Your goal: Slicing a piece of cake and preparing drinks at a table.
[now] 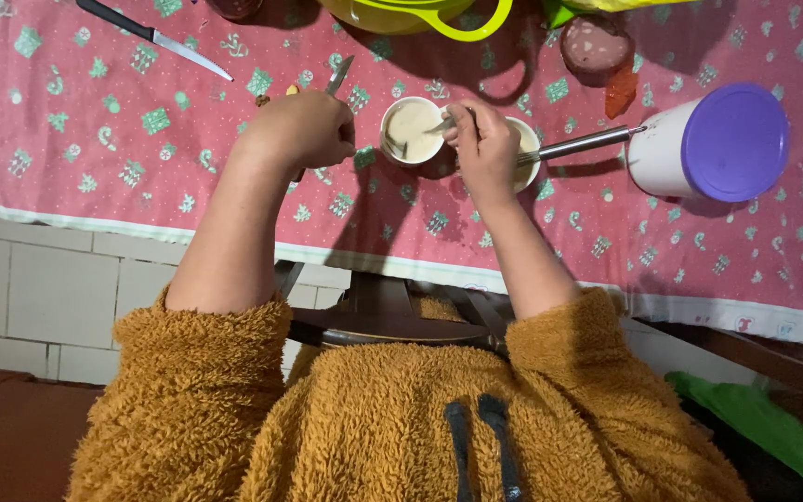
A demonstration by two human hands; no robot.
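My left hand [301, 128] is closed around a metal utensil whose pointed tip [339, 74] sticks up past my fist, like a small knife. It rests on the pink patterned tablecloth [95, 158], just left of a small white bowl [409, 130] of cream-coloured mixture. My right hand [483, 147] pinches a thin metal utensil [440, 125] that dips into that bowl from the right. Partly hidden behind my right hand is a second white bowl [530, 156], with a long metal handle [589, 142] lying across it and pointing right.
A white tub with a purple lid [713, 144] lies to the right. At the table's far side are a black-handled knife [155, 39], a lime-green pot [420, 14], a cut sausage [595, 45] and a red piece [621, 91]. A chair [383, 316] stands beneath the table edge.
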